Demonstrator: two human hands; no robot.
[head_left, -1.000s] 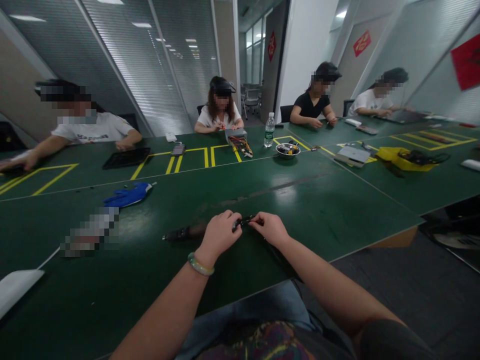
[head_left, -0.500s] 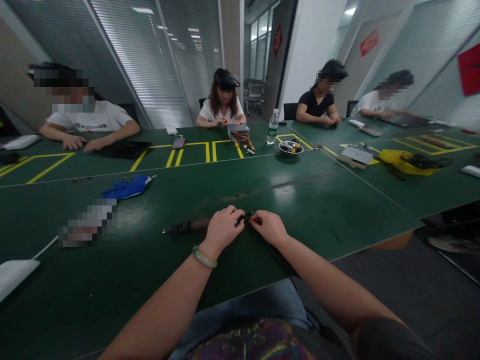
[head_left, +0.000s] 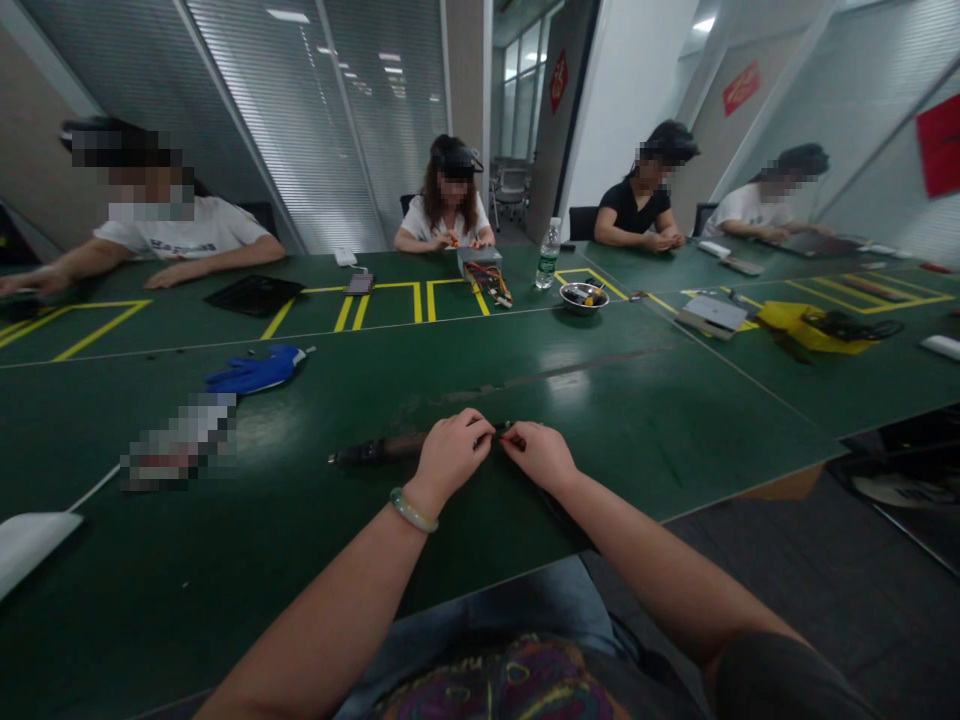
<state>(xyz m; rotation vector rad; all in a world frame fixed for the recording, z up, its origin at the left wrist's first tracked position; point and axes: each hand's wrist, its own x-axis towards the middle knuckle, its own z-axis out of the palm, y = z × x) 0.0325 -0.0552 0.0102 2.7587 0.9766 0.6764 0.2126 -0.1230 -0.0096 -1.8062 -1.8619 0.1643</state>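
Note:
A dark, rod-shaped power tool, apparently an electric screwdriver (head_left: 376,452), lies on the green table with its thin metal tip pointing left. My left hand (head_left: 454,452) covers its right-hand end, thumb and fingers pinched together. Close beside it, my right hand (head_left: 541,457) pinches too, fingertips almost meeting those of the left. Between the fingertips shows a small black piece (head_left: 504,429), too small and dark to identify. A black cord (head_left: 555,508) runs along the table below my right wrist. My fingers hide how the piece and the tool connect.
Left lie a blue glove (head_left: 256,371) and a blurred-out flat object (head_left: 180,445). Across the table are a bottle (head_left: 547,255), a metal bowl (head_left: 583,298), a wired metal box (head_left: 481,264) and a yellow bag (head_left: 810,325). Several people sit opposite.
My left fingers have closed in on the black piece, hiding more of it. My right hand has hardly moved. The person at far left has reached away from the black tray toward the left.

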